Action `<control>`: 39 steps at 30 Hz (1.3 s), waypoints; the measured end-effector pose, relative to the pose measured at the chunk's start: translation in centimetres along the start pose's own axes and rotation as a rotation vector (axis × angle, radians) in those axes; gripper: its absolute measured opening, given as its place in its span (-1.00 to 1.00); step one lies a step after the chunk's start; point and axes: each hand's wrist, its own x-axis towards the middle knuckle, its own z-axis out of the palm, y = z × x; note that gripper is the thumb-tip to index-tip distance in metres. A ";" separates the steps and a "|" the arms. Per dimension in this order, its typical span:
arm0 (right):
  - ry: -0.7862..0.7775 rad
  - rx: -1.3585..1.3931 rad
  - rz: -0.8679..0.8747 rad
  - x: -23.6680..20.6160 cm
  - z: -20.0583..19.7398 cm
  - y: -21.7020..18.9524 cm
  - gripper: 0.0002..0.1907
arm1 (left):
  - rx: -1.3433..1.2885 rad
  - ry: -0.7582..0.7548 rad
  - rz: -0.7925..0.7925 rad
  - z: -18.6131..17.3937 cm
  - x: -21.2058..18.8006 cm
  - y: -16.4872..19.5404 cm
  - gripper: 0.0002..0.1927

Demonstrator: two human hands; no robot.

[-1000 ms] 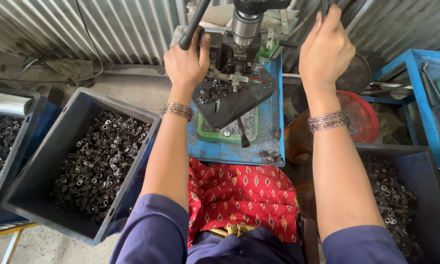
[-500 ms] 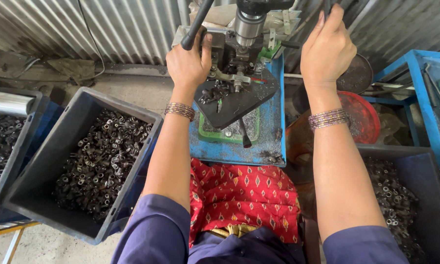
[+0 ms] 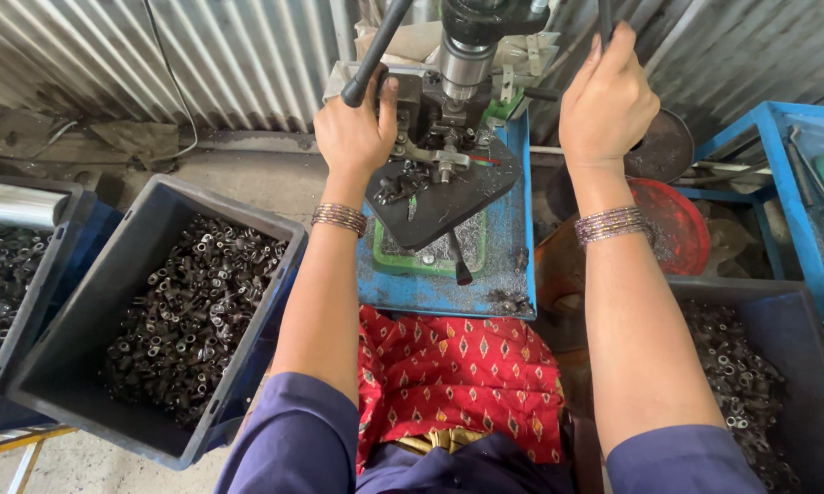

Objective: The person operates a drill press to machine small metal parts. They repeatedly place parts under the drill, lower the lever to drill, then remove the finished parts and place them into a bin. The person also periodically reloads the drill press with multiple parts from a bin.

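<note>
Black lever [image 3: 375,53] clenched in left hand [image 3: 357,133], right hand [image 3: 607,102] grasping rod [image 3: 604,18], blue table [image 3: 512,265], grey bin [image 3: 82,338] of metal parts beside.

**Both arms up and forward, hands clenched**

My left hand [image 3: 355,128] is raised at far centre-left, back of hand facing me, fingers curled closed, thumb sticking up on its right side. Left wrist straight, stacked bangles just below it. Left forearm runs down and near, leaning slightly left, elbow bent into a dark blue sleeve.

My right hand [image 3: 608,101] sits a bit higher and further right, fingers wrapped in a tight fist, knuckles toward me. Right wrist also banded with bangles. Right forearm comes straight back near, ending in the same blue sleeve. Arms roughly parallel, well apart.
</note>
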 end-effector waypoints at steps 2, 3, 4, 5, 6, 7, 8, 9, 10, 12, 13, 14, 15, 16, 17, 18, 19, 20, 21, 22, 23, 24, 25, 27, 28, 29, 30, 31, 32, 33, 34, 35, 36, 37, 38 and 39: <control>-0.002 -0.008 0.005 -0.1 0.2 0.0 -0.78 | 0.007 0.013 0.007 0.1 0.0 0.0 -0.57; -0.002 -0.012 0.008 -0.1 0.2 0.1 -0.78 | 0.006 -0.001 -0.003 0.1 0.0 -0.1 -0.57; 0.001 -0.011 0.009 -0.1 0.3 0.1 -0.78 | 0.005 -0.014 -0.013 0.2 0.0 -0.1 -0.57; 0.002 -0.009 0.009 -0.1 0.4 0.1 -0.78 | 0.003 -0.029 -0.024 0.2 0.0 -0.1 -0.56; 0.005 -0.008 0.009 -0.1 0.4 0.2 -0.78 | 0.005 -0.021 -0.011 0.2 0.0 -0.2 -0.56; 0.004 -0.005 0.009 -0.1 0.4 0.2 -0.78 | 0.007 -0.011 0.003 0.1 0.0 -0.2 -0.56; 0.003 -0.002 0.009 -0.1 0.4 0.1 -0.78 | 0.009 -0.002 0.017 0.1 0.0 -0.2 -0.55; 0.002 0.002 0.008 -0.1 0.4 0.1 -0.78 | 0.007 -0.010 0.007 0.1 0.0 -0.1 -0.55; 0.006 -0.006 0.008 0.0 0.5 0.1 -0.78 | 0.004 -0.016 -0.002 0.1 0.1 -0.1 -0.55; 0.012 -0.022 0.009 0.0 0.5 0.0 -0.78 | 0.007 -0.028 -0.013 0.1 0.1 0.0 -0.55; 0.009 -0.014 0.011 0.1 0.5 0.0 -0.78 | 0.012 -0.034 -0.013 0.1 0.1 0.0 -0.55; 0.005 -0.006 0.014 0.1 0.5 0.0 -0.78 | 0.018 -0.040 -0.015 0.1 0.1 0.0 -0.54; 0.001 0.002 0.016 0.1 0.6 0.0 -0.78 | 0.018 -0.033 -0.010 0.1 0.1 0.0 -0.55; 0.004 0.005 0.015 0.1 0.7 0.0 -0.78 | 0.018 -0.025 -0.005 0.2 0.1 0.0 -0.55; 0.007 0.007 0.013 0.1 0.7 0.1 -0.78 | 0.018 -0.017 0.000 0.2 0.1 0.0 -0.55; 0.009 0.008 0.011 0.0 0.8 0.2 -0.78 | 0.014 -0.010 0.001 0.2 0.1 -0.1 -0.55; 0.009 0.011 0.014 -0.1 1.0 0.3 -0.78 | 0.011 -0.002 0.003 0.3 0.0 -0.1 -0.56; 0.008 0.015 0.017 -0.1 1.2 0.4 -0.78 | 0.008 0.007 0.005 0.3 0.0 -0.1 -0.56; 0.006 0.018 0.020 -0.2 1.4 0.5 -0.78 | 0.011 -0.004 -0.002 0.4 0.0 -0.2 -0.56; 0.009 0.034 0.013 -0.1 1.8 0.6 -0.77 | 0.013 -0.014 -0.008 0.4 -0.1 -0.2 -0.57; 0.014 0.049 0.006 0.1 2.2 0.7 -0.76 | 0.015 -0.023 -0.012 0.4 -0.1 -0.2 -0.57; 0.022 0.066 -0.002 0.2 2.6 0.7 -0.76 | 0.033 -0.053 -0.031 0.4 -0.1 -0.2 -0.57; 0.039 0.082 0.000 0.4 3.1 0.7 -0.76 | 0.054 -0.079 -0.047 0.5 0.0 -0.2 -0.57; 0.072 0.112 0.002 0.7 3.9 0.7 -0.75 | 0.058 -0.078 -0.048 0.5 0.1 -0.2 -0.56; 0.075 0.113 0.002 0.8 4.0 0.7 -0.75 | 0.039 -0.056 -0.038 0.5 0.1 -0.1 -0.56; 0.082 0.115 0.000 0.9 4.1 0.6 -0.74 | 0.023 -0.030 -0.026 0.4 0.2 -0.1 -0.55; 0.087 0.118 -0.001 1.1 4.0 0.5 -0.74 | 0.027 -0.049 -0.037 0.4 0.3 0.0 -0.54; 0.067 0.115 0.004 1.1 4.0 0.4 -0.74 | 0.031 -0.074 -0.052 0.2 0.3 0.0 -0.54; 0.042 0.111 0.011 1.1 3.8 0.4 -0.75 | 0.035 -0.104 -0.068 0.0 0.2 0.2 -0.53; 0.017 0.106 0.019 1.1 3.2 0.3 -0.76 | 0.026 -0.125 -0.060 -0.4 -0.2 0.3 -0.50; -0.005 0.103 0.028 1.1 2.5 0.0 -0.78 | 0.017 -0.139 -0.047 -0.8 -0.3 0.3 -0.47; -0.022 0.101 0.035 1.1 1.5 -0.5 -0.80 | 0.006 -0.147 -0.033 -1.2 -0.4 0.5 -0.43; -0.042 0.096 0.039 1.0 0.3 -0.8 -0.82 | 0.018 -0.164 -0.075 -1.7 -0.8 0.7 -0.42; -0.107 0.058 0.058 1.2 -1.1 -1.0 -0.82 | 0.029 -0.179 -0.118 -2.2 -1.6 0.9 -0.40; -0.170 0.025 0.081 1.5 -2.5 -1.4 -0.82 | 0.045 -0.194 -0.159 -2.9 -2.4 1.2 -0.37; -0.237 -0.008 0.108 1.8 -3.9 -1.7 -0.81 | 0.000 -0.177 -0.194 -3.4 -3.1 1.5 -0.38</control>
